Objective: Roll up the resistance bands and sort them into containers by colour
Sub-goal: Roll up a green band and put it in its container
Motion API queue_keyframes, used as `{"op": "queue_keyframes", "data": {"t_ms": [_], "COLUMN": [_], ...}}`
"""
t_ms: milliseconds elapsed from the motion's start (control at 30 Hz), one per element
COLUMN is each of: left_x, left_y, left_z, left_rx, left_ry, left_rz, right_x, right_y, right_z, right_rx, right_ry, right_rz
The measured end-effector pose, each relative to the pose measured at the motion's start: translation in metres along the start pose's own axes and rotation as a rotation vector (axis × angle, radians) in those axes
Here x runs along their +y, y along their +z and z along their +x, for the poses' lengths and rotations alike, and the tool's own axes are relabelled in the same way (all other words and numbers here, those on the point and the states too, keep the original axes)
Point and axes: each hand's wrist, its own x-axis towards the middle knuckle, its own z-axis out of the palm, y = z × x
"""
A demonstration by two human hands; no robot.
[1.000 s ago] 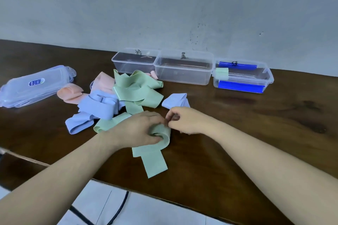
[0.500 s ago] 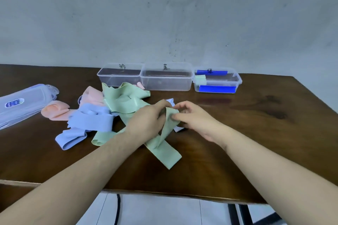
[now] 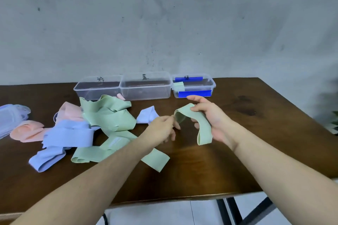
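My right hand (image 3: 210,122) holds a pale green resistance band (image 3: 203,129) above the table, thumb on top, with the band draped over the palm. My left hand (image 3: 162,129) pinches the band's curled left end. A pile of loose bands lies to the left: green (image 3: 108,115), lavender (image 3: 67,135) and pink (image 3: 27,131). Another green strip (image 3: 155,159) lies flat under my left forearm. At the back stand three clear containers: left (image 3: 82,90), middle (image 3: 146,95) and right (image 3: 213,85). The right one holds a rolled green band (image 3: 178,85).
A small lavender band (image 3: 147,117) lies apart from the pile, and a small pink roll (image 3: 120,96) sits beside the left container. Clear plastic lids (image 3: 12,118) rest at the far left. The table's front edge (image 3: 164,199) is near; its right side is bare wood.
Both hands lifted the green band off the table and carried it right. The right hand now holds it alone on its palm side, and the view tilted upward.
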Motion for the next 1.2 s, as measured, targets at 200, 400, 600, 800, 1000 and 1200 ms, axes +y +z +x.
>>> {"op": "queue_keyframes", "data": {"t_ms": [200,400,600,800,1000,1200], "left_x": [0.031,0.043,0.064,0.072,0.063,0.058], "left_y": [0.027,0.048,0.061,0.074,0.092,0.100], "left_z": [0.009,0.039,0.064,0.098,0.146,0.180], "left_rx": [-0.298,-0.092,-0.070,-0.076,0.130,0.263], "left_ry": [-0.310,-0.297,-0.194,-0.165,-0.118,-0.045], "left_rz": [-1.137,-1.166,-1.094,-0.920,-0.682,-0.300], "right_x": [-0.008,-0.002,-0.001,0.006,0.008,0.005], "right_y": [-0.025,-0.054,-0.078,-0.096,-0.123,-0.146], "right_z": [-0.021,-0.036,-0.030,-0.002,0.045,0.086], "right_rx": [-0.020,0.014,0.018,-0.119,-0.125,-0.222], "right_ry": [0.065,0.170,0.368,0.317,0.247,0.248], "right_rz": [0.010,-0.161,-0.394,-0.575,-0.847,-1.117]}}
